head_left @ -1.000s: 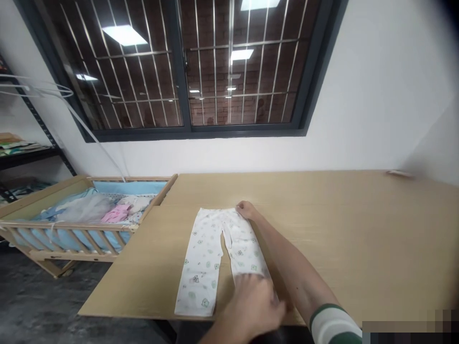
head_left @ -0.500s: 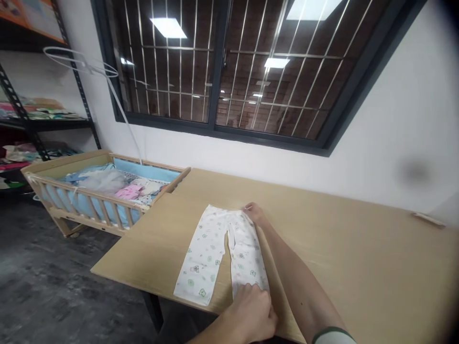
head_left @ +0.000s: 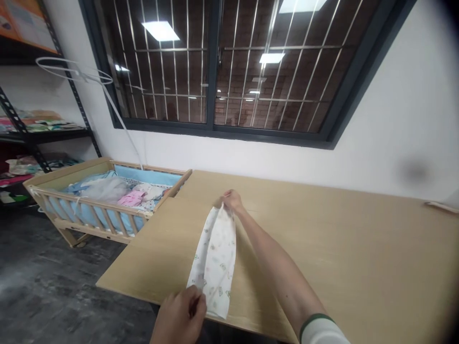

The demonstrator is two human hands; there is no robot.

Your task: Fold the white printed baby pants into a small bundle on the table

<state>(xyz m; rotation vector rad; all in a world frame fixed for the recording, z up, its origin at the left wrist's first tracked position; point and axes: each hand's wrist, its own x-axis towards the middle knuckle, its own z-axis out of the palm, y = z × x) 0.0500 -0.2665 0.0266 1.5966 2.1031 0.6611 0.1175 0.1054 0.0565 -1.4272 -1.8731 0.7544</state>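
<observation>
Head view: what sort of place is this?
Possibly a nursery, going by the blue-lined wooden crib, the black shelving stacked with fabric, and the small printed pants.

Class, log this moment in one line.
white printed cloth trousers: legs overlapping; right hand: pinching waist end; left hand: at leg ends

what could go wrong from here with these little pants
The pants might end up folded unevenly: a strip of the lower layer shows along the left side. The hem lies close to the front edge of the table, so it could slip over. If the right hand pulls at the bunched waistband, creases may set there.
</observation>
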